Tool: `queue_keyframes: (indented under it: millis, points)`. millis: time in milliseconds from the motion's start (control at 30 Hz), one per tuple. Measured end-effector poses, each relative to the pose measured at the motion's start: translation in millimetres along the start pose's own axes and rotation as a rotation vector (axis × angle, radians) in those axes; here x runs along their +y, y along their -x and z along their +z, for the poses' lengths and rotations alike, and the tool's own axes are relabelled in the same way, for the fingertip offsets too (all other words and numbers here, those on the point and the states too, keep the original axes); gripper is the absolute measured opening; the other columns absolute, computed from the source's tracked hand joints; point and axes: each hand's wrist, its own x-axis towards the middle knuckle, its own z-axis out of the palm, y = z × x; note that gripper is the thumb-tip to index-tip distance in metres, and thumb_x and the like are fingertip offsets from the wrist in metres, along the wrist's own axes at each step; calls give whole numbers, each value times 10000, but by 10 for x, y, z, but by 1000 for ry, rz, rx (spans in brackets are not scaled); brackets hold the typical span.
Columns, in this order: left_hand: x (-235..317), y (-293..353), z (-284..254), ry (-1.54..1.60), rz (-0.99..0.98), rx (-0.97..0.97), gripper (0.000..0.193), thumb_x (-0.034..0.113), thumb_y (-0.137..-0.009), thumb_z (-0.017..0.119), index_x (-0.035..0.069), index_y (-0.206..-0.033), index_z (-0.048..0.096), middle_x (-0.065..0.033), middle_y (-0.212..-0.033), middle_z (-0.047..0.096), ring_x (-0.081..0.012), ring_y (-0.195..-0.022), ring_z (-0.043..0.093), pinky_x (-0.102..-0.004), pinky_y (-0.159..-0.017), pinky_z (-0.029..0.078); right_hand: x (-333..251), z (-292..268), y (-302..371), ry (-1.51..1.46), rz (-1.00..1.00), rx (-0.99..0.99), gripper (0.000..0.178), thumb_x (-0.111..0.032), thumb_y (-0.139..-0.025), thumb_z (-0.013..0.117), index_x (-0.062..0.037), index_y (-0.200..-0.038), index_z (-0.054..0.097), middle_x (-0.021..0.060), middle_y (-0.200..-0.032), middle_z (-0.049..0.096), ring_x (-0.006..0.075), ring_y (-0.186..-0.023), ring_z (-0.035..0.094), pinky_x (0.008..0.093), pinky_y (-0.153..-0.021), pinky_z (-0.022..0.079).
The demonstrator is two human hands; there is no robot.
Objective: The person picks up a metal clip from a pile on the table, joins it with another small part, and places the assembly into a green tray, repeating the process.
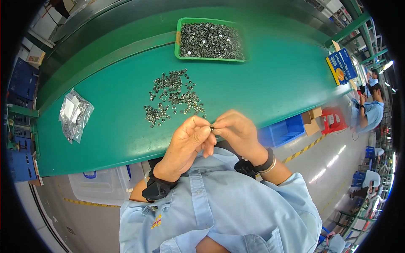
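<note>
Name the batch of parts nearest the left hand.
The loose pile scattered on the bench beyond the left hand; the green tray and clear bag lie farther off.

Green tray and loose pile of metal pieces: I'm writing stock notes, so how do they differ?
The green tray gathers its pieces in one rectangle; the loose pile sprawls in ragged clusters. The tray's contents look dense, while gaps of green table show through the pile. Both contain small shiny pieces.

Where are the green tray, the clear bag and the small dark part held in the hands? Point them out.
Green tray (198, 58): head view, on its near rim.
Clear bag (75, 116): head view, on its middle.
Small dark part (212, 128): head view, on its visible middle.
</note>
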Motion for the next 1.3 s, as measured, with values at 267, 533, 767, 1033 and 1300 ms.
queue_keyframes:
  millis: [267, 533, 767, 1033, 1300]
  points:
    - [3, 4, -20, -59, -2, 12, 139, 180, -936, 520, 50, -980, 498, -72, -781, 605, -138, -614, 581, -245, -513, 430, -7, -4, 9, 84, -38, -8, 178, -11, -747, 692, -69, -890, 604, 64, -831, 634, 201, -744, 611, 288, -626, 489]
    - [33, -30, -52, -54, 13, 15, 187, 185, -944, 499, 36, -1057, 489, -79, -805, 596, -134, -612, 566, -249, -515, 433, 30, -62, -146, 154, -45, -23, 149, -26, -755, 685, -68, -879, 616, 67, -821, 635, 208, -744, 612, 295, -641, 488]
    - [58, -43, -138, 21, 28, 0, 264, 191, -958, 464, 29, -1165, 452, -84, -842, 590, -139, -595, 555, -259, -507, 435, 198, -555, -1188, 300, 261, 86, 89, -107, -832, 602, -45, -893, 619, 57, -875, 626, 191, -824, 604, 300, -756, 469]
    - [62, -45, -229, 110, -27, -82, 262, 180, -952, 474, 30, -1165, 443, -99, -817, 591, -157, -582, 557, -270, -510, 437, 405, -270, -1248, 638, 8, -291, 132, -155, -821, 624, -53, -905, 615, 74, -882, 580, 215, -808, 588, 318, -716, 472]
    - [47, -37, -223, 109, -20, -113, 265, 174, -950, 477, 27, -1167, 440, -103, -815, 592, -160, -580, 557, -275, -514, 436, 411, -28, -1144, 633, 14, -468, 102, -116, -799, 627, -43, -862, 594, 88, -840, 564, 267, -760, 579, 335, -671, 474]
